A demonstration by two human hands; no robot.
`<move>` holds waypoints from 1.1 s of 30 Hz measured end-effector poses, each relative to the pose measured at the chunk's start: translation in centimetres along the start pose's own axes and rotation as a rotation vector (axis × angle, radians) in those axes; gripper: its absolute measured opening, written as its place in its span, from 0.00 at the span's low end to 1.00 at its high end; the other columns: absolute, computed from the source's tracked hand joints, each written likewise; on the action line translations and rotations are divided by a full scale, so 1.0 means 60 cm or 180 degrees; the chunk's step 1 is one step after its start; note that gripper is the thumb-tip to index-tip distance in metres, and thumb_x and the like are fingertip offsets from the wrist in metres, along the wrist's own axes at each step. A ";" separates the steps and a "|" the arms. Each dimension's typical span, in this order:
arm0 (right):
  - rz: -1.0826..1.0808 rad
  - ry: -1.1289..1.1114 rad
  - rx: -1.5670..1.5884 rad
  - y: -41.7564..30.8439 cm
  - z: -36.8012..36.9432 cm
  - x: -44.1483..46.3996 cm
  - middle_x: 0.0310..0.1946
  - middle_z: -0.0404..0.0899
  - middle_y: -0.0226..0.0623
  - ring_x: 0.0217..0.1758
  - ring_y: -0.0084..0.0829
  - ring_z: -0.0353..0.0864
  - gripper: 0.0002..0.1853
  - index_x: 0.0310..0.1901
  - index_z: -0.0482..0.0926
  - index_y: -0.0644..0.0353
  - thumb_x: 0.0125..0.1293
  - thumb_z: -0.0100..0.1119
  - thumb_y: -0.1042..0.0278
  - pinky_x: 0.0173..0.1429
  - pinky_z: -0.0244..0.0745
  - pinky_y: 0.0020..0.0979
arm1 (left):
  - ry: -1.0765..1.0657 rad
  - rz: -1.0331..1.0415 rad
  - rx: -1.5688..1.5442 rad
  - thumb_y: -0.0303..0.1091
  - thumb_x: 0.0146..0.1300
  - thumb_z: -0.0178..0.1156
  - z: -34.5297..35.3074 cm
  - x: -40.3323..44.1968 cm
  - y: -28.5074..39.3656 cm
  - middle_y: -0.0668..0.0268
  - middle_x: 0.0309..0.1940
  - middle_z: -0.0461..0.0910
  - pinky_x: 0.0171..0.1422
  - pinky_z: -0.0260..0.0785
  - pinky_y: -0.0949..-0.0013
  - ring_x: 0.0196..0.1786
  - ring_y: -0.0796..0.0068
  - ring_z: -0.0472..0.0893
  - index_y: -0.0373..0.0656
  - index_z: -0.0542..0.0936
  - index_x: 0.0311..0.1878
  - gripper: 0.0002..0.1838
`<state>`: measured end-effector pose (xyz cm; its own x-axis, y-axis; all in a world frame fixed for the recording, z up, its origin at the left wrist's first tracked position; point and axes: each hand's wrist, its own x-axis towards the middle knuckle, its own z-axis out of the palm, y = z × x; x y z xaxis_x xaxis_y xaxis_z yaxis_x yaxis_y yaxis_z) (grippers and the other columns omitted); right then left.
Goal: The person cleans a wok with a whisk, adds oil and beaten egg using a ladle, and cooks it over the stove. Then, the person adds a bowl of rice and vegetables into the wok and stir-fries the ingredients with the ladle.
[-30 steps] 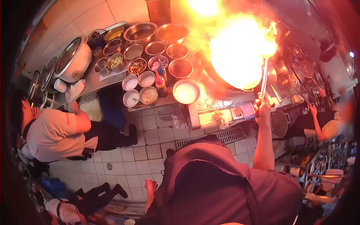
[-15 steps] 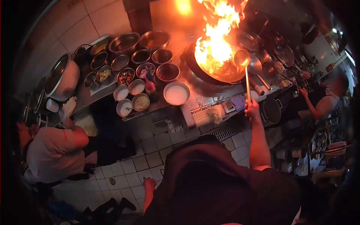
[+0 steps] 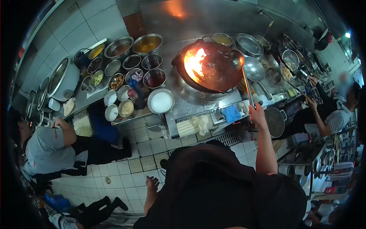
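Flames (image 3: 195, 64) shrunk since earlier frame, confined to left side of round wok (image 3: 221, 75), its brown inner surface seemingly rough. Slim metal ladle (image 3: 247, 84) gripped in right hand (image 3: 258, 116), bowl held at wok's right edge. Left hand (image 3: 152, 184) held loosely open, well apart from wok.

Right hand (image 3: 258, 115) grips ladle (image 3: 236, 59) at edge of wok (image 3: 218, 73); flames (image 3: 194, 64) inside.

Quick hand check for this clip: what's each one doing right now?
Left hand: open, nothing visible in it.
Right hand: closed, holding the ladle by its handle.
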<state>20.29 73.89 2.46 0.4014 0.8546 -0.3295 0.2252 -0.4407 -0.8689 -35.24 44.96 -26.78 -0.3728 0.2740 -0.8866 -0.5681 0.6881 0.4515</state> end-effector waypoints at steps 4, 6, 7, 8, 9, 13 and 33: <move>0.0011 -0.0328 -0.0025 0.000 -0.035 0.024 0.23 0.69 0.26 0.13 0.15 0.62 0.20 0.61 0.69 0.60 0.70 0.53 0.63 0.14 0.56 0.23 | -0.0122 -0.0017 0.0312 0.65 0.71 0.39 0.046 -0.012 -0.090 0.47 0.56 0.74 0.58 0.70 0.49 0.55 0.52 0.76 0.33 0.67 0.64 0.40; -0.0038 -0.0422 -0.0124 0.001 -0.042 0.043 0.23 0.69 0.26 0.13 0.15 0.62 0.20 0.61 0.69 0.60 0.70 0.54 0.63 0.14 0.56 0.23 | -0.0350 0.0101 0.0018 0.65 0.71 0.38 0.018 0.117 -0.221 0.47 0.50 0.78 0.53 0.74 0.54 0.48 0.54 0.81 0.28 0.72 0.59 0.41; -0.0086 -0.0476 -0.0194 0.001 -0.043 0.050 0.23 0.69 0.26 0.13 0.15 0.61 0.20 0.60 0.69 0.61 0.70 0.54 0.63 0.14 0.56 0.23 | -0.0423 0.0082 -0.0092 0.65 0.71 0.38 0.024 0.132 -0.249 0.47 0.47 0.80 0.50 0.76 0.56 0.44 0.55 0.83 0.26 0.74 0.56 0.42; -0.0077 -0.0515 -0.0170 -0.005 -0.040 0.054 0.23 0.69 0.26 0.13 0.15 0.61 0.19 0.59 0.69 0.61 0.70 0.54 0.63 0.14 0.57 0.23 | -0.0378 0.0142 -0.0034 0.65 0.71 0.38 0.026 0.122 -0.263 0.47 0.47 0.80 0.50 0.76 0.56 0.44 0.56 0.83 0.25 0.74 0.55 0.42; -0.0078 -0.0538 -0.0171 -0.010 -0.037 0.059 0.23 0.69 0.26 0.13 0.15 0.61 0.19 0.59 0.69 0.61 0.70 0.54 0.63 0.14 0.57 0.23 | -0.0311 0.0160 0.0031 0.65 0.71 0.38 0.028 0.115 -0.270 0.47 0.46 0.81 0.49 0.76 0.57 0.43 0.56 0.83 0.25 0.74 0.55 0.42; -0.0114 -0.0659 -0.0058 -0.024 -0.011 0.071 0.22 0.68 0.24 0.14 0.15 0.62 0.15 0.54 0.72 0.59 0.69 0.54 0.63 0.15 0.57 0.23 | -0.0165 0.0197 0.0130 0.64 0.71 0.37 0.020 0.097 -0.289 0.48 0.45 0.81 0.48 0.76 0.58 0.41 0.56 0.83 0.24 0.75 0.53 0.42; 0.0469 -0.2018 0.3417 -0.158 0.086 0.090 0.21 0.66 0.24 0.13 0.15 0.57 0.16 0.59 0.72 0.56 0.76 0.47 0.61 0.12 0.56 0.19 | 0.0520 0.0100 -0.0366 0.64 0.71 0.39 0.043 -0.045 -0.073 0.53 0.47 0.78 0.49 0.71 0.51 0.46 0.57 0.80 0.37 0.73 0.57 0.36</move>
<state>15.71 84.09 7.01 -0.2026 0.9291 -0.3093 -0.7402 -0.3521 -0.5728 -29.84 42.95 -26.62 -0.5004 0.1752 -0.8479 -0.6309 0.5970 0.4956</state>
